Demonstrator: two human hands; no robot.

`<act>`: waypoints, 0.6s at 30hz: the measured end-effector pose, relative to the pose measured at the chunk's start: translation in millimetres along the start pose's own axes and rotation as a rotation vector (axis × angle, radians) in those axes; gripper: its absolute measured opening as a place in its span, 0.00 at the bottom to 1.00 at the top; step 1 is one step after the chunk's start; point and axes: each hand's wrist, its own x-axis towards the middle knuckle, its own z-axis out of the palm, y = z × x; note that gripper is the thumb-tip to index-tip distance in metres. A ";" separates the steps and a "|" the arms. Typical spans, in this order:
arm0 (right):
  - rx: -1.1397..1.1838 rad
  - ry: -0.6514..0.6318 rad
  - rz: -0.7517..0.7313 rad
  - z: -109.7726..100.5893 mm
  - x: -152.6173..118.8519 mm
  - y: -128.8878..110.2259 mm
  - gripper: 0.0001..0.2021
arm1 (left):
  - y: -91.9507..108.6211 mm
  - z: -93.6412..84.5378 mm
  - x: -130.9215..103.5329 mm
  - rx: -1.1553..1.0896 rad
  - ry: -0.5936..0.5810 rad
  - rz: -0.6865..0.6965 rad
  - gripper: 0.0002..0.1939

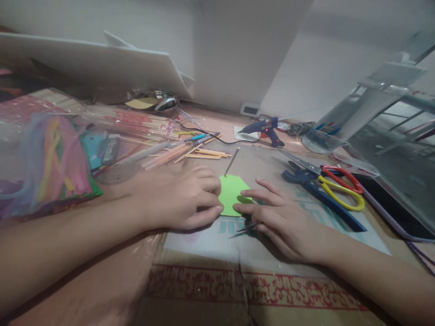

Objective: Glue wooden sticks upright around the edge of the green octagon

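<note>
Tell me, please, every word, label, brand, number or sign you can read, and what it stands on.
No text is readable.
White sheet: teal marks, perhaps lettering, blurred and partly covered.
Small device by the wall: display too small.
Clear packaging: red marks, blurred.
Clear container: red and blue marks, blurred.

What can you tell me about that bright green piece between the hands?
The green piece is thin, flat and looks like paper or foam, with straight, angled edges. It lies on the work surface, the left hand at one side, right fingertips on the other. A slim stick meets its far edge.
</note>
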 end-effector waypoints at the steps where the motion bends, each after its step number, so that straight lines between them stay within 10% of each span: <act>1: -0.001 -0.004 0.005 -0.3 0.2 -0.4 0.11 | 0.1 0.1 0.3 0.005 -0.004 -0.006 0.17; 18: -0.006 -0.005 0.002 1.8 6.1 -6.3 0.07 | -0.5 1.8 0.3 -0.011 -0.008 0.010 0.16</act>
